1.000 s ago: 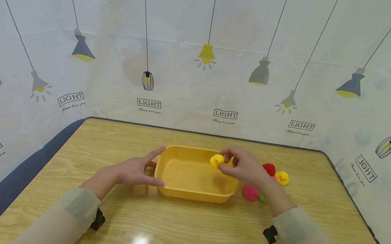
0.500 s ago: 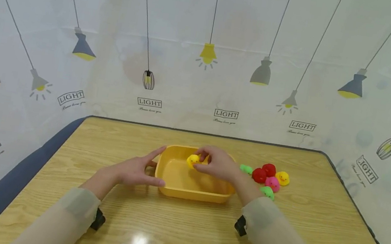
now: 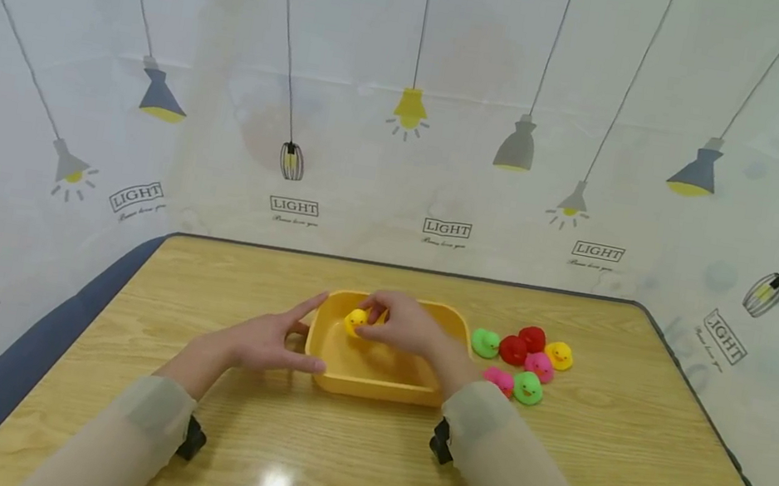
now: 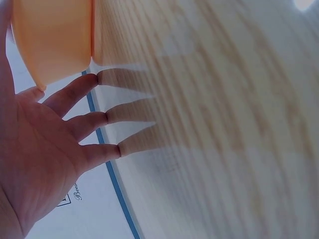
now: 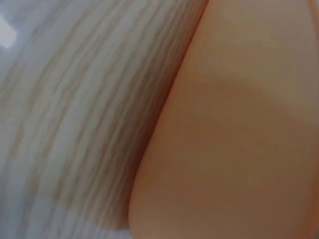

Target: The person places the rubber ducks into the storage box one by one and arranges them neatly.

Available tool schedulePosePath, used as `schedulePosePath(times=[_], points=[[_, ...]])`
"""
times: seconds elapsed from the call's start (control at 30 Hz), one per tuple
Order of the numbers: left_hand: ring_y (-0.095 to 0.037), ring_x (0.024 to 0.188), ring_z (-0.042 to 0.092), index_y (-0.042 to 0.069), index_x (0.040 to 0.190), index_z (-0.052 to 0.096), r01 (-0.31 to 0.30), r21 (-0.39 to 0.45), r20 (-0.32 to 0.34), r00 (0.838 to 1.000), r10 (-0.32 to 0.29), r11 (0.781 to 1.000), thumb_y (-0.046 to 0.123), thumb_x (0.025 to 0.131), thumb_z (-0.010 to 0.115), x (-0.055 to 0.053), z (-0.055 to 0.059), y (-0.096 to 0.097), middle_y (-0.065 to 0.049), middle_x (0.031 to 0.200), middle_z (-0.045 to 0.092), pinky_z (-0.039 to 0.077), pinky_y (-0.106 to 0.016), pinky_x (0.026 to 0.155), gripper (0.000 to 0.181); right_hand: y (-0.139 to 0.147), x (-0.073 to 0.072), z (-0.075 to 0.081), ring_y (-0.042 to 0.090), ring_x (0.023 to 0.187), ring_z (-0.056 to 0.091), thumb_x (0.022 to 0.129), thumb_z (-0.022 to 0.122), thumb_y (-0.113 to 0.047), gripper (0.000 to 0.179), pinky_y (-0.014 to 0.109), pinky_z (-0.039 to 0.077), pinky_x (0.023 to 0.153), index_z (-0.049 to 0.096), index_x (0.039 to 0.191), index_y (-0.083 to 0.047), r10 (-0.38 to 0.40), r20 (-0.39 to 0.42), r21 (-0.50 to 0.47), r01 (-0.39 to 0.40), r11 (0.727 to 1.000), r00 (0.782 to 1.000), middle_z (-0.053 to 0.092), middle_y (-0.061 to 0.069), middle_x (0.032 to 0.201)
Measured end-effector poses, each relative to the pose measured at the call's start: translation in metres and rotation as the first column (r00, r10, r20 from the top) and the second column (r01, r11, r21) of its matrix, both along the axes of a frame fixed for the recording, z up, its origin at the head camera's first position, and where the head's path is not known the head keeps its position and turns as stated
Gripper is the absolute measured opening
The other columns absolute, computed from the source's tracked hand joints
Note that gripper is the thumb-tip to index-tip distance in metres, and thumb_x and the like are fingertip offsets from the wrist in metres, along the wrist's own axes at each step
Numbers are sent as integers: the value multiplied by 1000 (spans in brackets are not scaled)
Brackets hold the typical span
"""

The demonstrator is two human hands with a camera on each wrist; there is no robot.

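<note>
A yellow-orange plastic tub stands on the table in the head view. Inside its left part, a small yellow rubber duck is pinched between the thumb and fingers of my right hand. My left hand is at the tub's left end, its fingers spread, with the thumb at the near corner and the index finger at the far one. In the left wrist view, the left hand has straight fingers reaching to the tabletop beside the tub. The right wrist view shows just the tub's wall and table; the right hand is out of it.
Right of the tub lie several rubber ducks: green ducks, red ducks, pink ducks and a yellow duck. The wooden table ends at a wall sheet printed with lamps.
My right hand has carried the yellow rubber duck leftward, from over the tub's right side to its left part. My left hand has stayed at the tub's left end.
</note>
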State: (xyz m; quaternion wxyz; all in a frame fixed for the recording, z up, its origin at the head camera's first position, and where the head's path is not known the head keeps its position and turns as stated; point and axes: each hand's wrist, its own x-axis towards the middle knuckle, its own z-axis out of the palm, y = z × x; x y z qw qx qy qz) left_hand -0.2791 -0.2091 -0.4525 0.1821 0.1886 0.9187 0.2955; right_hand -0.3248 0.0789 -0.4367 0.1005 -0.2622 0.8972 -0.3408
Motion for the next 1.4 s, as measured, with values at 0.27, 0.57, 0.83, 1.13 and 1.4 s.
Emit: schedulePosePath(times=[0.27,0.57,0.83,1.13,1.4], points=[[-44,148,56,43,177,4,1,9,3,1000,-1,1000,78,88,77,0,-1,-1,-11,159,64,41,-69,123,121,-11,-3,-13,17,81,59,100,84,-29,30,27,50,72,73,124,-15,-45,107,23,42,999,993,68,2,100],[-45,150,54,43,177,3,-4,9,10,1000,3,1000,78,88,77,0,-1,1,-13,160,62,40,-71,123,121,-12,-4,-23,18,80,59,102,81,-26,28,27,50,71,71,128,-21,-64,134,40,59,997,989,65,2,96],[-43,146,58,43,177,2,-1,9,8,1000,1,1000,77,88,77,1,-1,2,-13,159,63,43,-69,121,121,-14,-2,-26,20,90,59,104,79,-32,32,33,48,81,69,134,-28,-78,77,83,72,994,994,65,0,95],[-48,153,50,42,177,3,-2,7,13,1000,1,1000,76,89,78,2,1,2,-17,166,55,38,-73,124,121,-13,0,-30,19,87,59,105,77,-36,36,34,47,83,69,139,-31,-67,44,94,63,994,997,64,1,91],[-48,160,42,38,178,2,21,33,-2,1000,-21,999,74,89,79,1,2,3,-18,174,44,32,-74,127,123,-11,3,-26,22,100,60,106,75,-38,37,39,49,95,68,142,-32,-69,82,82,62,995,994,68,-1,107]])
